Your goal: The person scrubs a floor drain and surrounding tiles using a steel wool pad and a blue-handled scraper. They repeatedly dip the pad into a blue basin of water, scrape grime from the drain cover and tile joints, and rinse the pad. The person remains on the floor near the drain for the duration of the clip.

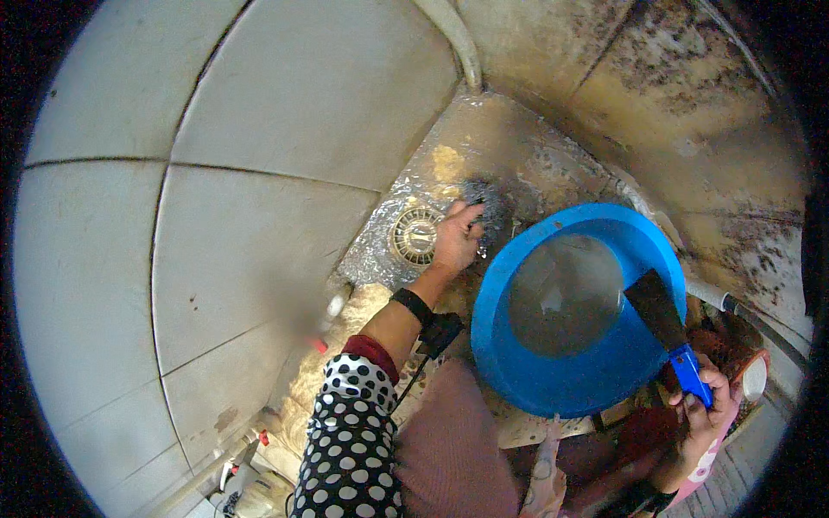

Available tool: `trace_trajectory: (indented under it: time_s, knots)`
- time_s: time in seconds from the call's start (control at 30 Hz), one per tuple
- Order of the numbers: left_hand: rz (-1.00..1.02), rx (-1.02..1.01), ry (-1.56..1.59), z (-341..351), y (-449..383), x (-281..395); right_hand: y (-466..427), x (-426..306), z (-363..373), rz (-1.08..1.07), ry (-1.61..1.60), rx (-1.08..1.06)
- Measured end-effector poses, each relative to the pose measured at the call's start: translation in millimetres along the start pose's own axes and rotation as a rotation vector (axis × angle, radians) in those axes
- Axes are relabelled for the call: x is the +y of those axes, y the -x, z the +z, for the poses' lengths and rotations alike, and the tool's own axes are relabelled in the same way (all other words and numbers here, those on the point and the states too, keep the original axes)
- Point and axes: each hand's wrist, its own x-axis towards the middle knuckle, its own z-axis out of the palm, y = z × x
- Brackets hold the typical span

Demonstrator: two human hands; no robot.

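My left hand (455, 238) presses down on the wet floor beside a round slotted drain cover (416, 237). Its fingers curl over a dark wad (487, 202), possibly a scouring pad, blurred and partly hidden by the hand. In my right hand (703, 405) is a putty knife (660, 317), held by its blue handle with the dark blade slanting up to the left. That blade is over the right side of a blue plastic basin (502, 349), which holds murky grey water (563, 291).
Pale wall tiles (278, 97) rise on the left, and a stained, mouldy wall (686, 116) stands on the right. A pale pipe (456, 32) enters the floor in the far corner. Another pipe (709, 294) runs behind the basin. A red-handled valve (263, 438) sits low at left.
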Motion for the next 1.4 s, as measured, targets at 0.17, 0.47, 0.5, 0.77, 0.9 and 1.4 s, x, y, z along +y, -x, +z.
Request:
trace_trajectory:
  time_s: [0.17, 0.47, 0.5, 0.77, 0.9, 1.4]
  knots:
    - [-0.052, -0.292, -0.151, -52.3, 53.6, -12.9, -0.5, 8.7, -4.7, -0.088, -0.03, -0.047]
    - [0.222, -0.477, -0.278, 0.2, 13.1, -19.8, 0.5, 0.4, 2.0, -0.023, 0.037, 0.018]
    - [0.176, -0.44, -0.281, 8.7, -13.5, -16.0, 0.4, 0.1, 3.2, -0.028, 0.049, 0.041]
    - [0.034, -0.765, -0.074, -19.6, -4.2, -5.9, 2.9, 2.8, 11.5, 0.001, -0.049, 0.15]
    - [0.62, -0.728, -0.286, 8.9, 0.9, -18.1, 0.3, 1.4, 14.7, 0.013, -0.068, 0.16]
    - [0.373, -0.717, -0.319, 30.9, -70.0, 19.6, 0.1, 3.3, 13.2, 0.004, -0.058, 0.132]
